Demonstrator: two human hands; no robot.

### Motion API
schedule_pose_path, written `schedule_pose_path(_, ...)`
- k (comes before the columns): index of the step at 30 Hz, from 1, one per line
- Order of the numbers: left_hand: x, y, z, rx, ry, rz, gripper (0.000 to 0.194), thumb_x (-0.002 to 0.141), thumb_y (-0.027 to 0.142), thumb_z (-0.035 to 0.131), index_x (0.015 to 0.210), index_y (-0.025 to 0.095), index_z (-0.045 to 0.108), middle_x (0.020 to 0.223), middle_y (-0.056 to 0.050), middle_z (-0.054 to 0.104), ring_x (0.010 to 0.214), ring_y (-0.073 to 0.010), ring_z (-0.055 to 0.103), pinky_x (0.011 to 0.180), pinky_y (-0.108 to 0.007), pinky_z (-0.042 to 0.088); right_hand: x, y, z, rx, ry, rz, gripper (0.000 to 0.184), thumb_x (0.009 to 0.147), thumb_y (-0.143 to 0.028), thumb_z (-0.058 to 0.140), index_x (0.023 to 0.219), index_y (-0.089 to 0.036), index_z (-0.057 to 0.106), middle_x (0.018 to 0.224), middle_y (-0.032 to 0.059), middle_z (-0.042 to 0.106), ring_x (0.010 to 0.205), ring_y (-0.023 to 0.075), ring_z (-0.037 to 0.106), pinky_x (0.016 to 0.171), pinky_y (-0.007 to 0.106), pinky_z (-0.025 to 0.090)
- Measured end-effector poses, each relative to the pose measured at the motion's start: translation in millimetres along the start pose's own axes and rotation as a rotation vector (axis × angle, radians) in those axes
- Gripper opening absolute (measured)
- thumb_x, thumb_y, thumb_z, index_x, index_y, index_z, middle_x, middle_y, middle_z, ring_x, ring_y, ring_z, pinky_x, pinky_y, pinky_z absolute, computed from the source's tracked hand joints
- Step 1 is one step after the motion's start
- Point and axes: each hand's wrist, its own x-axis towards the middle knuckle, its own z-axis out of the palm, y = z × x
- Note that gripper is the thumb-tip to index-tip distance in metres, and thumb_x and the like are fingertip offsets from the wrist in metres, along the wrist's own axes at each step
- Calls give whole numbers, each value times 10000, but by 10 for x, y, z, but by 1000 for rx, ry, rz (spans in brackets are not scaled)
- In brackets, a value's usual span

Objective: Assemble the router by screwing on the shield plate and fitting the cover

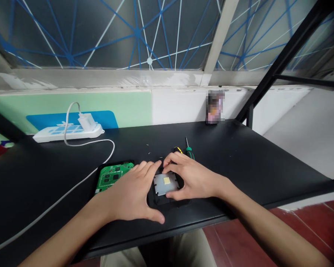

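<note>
A silvery metal plate with a pale yellow square pad lies in a black plastic casing near the table's front edge. My right hand spans the plate from the right, its thumb at the near edge and its bent fingers at the far edge. On the casing's left side my left hand is stretched out, thumb apart from the fingers, close to the casing. Partly behind that hand is a green circuit board in a black housing. The left fingers hide the board's right part.
Beyond my right hand lie a green-and-black screwdriver and a yellow-and-black handle. Small screws are scattered on the black table. A white power strip with a charger trails a white cable across the left side.
</note>
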Motion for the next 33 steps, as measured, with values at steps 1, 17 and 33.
schedule_pose_path(1,-1,-1,5,7,-13,-7,1208,649,742,771,1538,112,249,1565,-251,374,1437,-461,359,1145,-606,316,4,1,4,0,2,0,503,703,-431,829,1090,-141,690,1202,120,601,1092,274,587,1034,430,478)
schedule_pose_path(17,-11,8,30,-49,131,-7,1255,657,827,700,1595,177,177,1511,-213,453,1362,-452,447,1081,-609,398,5,61,15,70,143,-18,490,728,-424,810,1110,-152,666,1190,109,592,1083,248,600,984,408,523)
schedule_pose_path(33,61,-72,-15,218,452,107,624,818,360,808,1337,173,516,1301,-117,552,1157,-322,504,942,-459,443,-6,110,55,-218,412,-157,550,835,-542,705,1172,-112,635,1139,142,622,994,254,609,848,428,564)
